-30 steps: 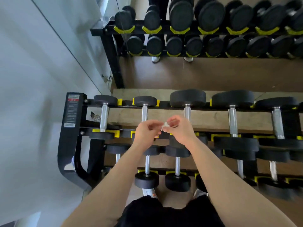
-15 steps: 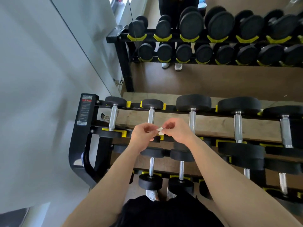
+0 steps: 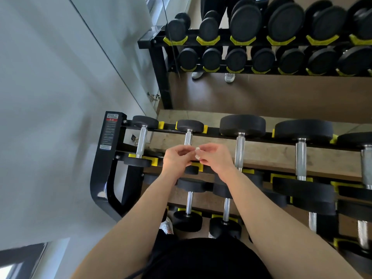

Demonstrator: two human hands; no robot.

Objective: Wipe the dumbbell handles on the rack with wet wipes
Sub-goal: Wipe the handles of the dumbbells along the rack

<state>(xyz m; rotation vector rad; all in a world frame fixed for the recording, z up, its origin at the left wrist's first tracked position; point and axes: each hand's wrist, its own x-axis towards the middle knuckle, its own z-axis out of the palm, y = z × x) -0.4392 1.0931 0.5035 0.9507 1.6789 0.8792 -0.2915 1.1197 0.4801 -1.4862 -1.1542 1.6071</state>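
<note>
A black dumbbell rack (image 3: pixel 100 174) with yellow cradles holds rows of black dumbbells with chrome handles. My left hand (image 3: pixel 177 158) and my right hand (image 3: pixel 215 158) meet above the top row, over the second dumbbell's handle (image 3: pixel 188 137). Between their fingertips they pinch a small white wet wipe (image 3: pixel 197 152), mostly hidden by the fingers. The leftmost handle (image 3: pixel 141 141) and the third handle (image 3: pixel 240 152) stand free on either side of my hands.
A white wall (image 3: pixel 50 117) runs along the left of the rack. Behind the rack a mirror (image 3: pixel 261 91) reflects the dumbbells and a person's shoes. Lower rows of dumbbells (image 3: pixel 188 202) sit under my forearms.
The view has shifted, so the rack sits further right and lower in frame. My hands stay together on the wipe, fingers working it slightly.
</note>
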